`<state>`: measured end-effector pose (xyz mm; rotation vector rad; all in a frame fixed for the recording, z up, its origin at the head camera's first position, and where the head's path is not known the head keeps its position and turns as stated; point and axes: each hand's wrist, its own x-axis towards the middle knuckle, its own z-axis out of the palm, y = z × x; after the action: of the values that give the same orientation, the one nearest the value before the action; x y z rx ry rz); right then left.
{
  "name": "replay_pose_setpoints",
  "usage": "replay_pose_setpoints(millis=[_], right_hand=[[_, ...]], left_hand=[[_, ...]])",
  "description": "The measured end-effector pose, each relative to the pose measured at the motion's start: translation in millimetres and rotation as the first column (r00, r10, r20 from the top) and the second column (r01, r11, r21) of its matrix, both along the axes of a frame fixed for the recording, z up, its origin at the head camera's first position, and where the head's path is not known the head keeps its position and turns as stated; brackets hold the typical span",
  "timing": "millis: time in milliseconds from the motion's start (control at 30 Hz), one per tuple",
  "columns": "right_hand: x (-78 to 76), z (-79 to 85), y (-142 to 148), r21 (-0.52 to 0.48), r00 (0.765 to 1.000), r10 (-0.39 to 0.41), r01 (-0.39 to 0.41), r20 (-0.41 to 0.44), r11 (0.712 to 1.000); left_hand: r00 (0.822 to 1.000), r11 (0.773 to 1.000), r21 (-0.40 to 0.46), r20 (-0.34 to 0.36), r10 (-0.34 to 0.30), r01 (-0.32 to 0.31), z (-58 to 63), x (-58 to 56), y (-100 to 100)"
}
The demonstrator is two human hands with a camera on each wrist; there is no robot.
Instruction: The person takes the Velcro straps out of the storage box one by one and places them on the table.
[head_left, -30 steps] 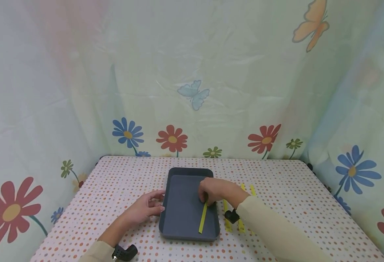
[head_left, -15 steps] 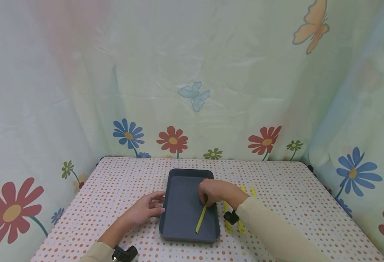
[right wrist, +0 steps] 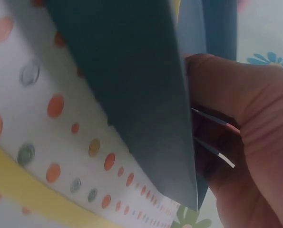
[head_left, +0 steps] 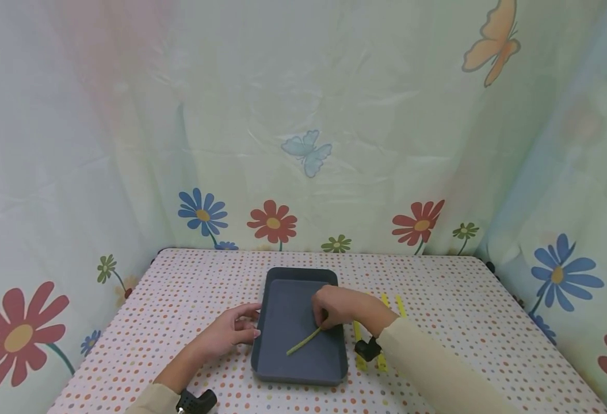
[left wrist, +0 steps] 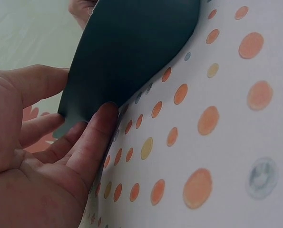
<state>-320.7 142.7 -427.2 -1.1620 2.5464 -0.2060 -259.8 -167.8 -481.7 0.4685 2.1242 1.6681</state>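
Note:
A dark grey rectangular tray (head_left: pixel 282 368) lies on the table. Over its right half, my right hand (head_left: pixel 338 306) pinches one end of a narrow yellow strip (head_left: pixel 303 342), whose free end points down-left across the tray floor. The pinched end is hidden by the fingers. Against the tray's left side, my left hand (head_left: pixel 228 332) rests with fairly straight fingers. In the left wrist view its fingertips (left wrist: pixel 105 114) touch the tray's outer wall (left wrist: pixel 127 52). The tray wall (right wrist: pixel 136 80) hides most of the right fingertips in the right wrist view.
Several more yellow strips (head_left: pixel 361 362) lie side by side on the dotted tablecloth (head_left: pixel 210 276), right of the tray and partly under my right forearm. A floral curtain (head_left: pixel 365 172) encloses the table's back and sides.
The yellow strip's free end has swung left across the tray, and the strip now looks thinner, turned more on edge. My right hand has shifted only slightly; the left hand stays in place.

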Motion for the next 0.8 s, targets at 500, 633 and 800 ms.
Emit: replay_pose_setpoints(millis=[500, 633, 800], right_hand=[[5.1, -0.1, 4.5, -0.322, 0.995, 0.031, 0.002, 0.098, 0.947], [7.2, 1.5, 4.7, -0.411, 0.992, 0.039, 0.015, 0.124, 0.912], [10.3, 3.0, 5.1, -0.523, 0.990, 0.049, 0.027, 0.131, 0.852]], left_hand=[[1.000, 1.000, -0.003, -0.001, 0.016, -0.016, 2.7, 3.0, 1.3], [1.000, 1.000, -0.002, -0.002, 0.022, -0.022, 1.6, 3.0, 1.7], [1.000, 1.000, 0.006, -0.002, 0.023, -0.023, 1.6, 3.7, 2.4]])
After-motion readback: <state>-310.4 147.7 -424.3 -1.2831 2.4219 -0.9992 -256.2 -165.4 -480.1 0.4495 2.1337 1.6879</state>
